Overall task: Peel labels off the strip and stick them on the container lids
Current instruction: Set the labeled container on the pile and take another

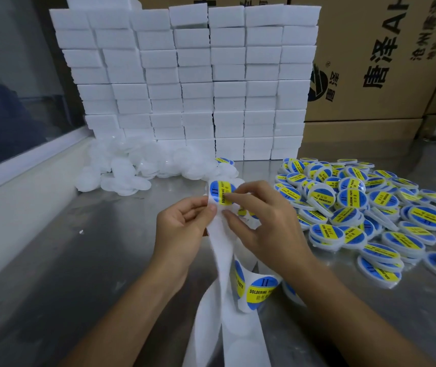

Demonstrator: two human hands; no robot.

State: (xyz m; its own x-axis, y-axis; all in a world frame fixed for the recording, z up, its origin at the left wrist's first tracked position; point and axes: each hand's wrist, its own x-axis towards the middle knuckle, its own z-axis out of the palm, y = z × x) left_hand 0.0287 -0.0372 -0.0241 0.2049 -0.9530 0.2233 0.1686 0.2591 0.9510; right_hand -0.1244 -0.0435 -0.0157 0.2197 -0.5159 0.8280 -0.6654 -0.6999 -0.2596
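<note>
Two hands mid-frame, peel step: left hand [182,223] pinches backing strip [221,260], right hand [262,221] fingertips clamp the label [222,193] edge. Next: free it, press onto bare lids [132,168] upper left; labelled lids [365,207] right.

Steel table [79,260] carries foam blocks [185,83], plain lids [132,170], labelled lids [365,213].

Two hands: left hand [182,223], right hand [262,223]. One label strip [222,260], with three printed labels plainly visible on it. Labelled lids [370,207]: several dozen, heaped, not exactly countable. Plain white lids [132,168]: one heap, uncountable. White blocks [185,83]: seven stacked columns. Cardboard boxes [383,62]: at least two.
</note>
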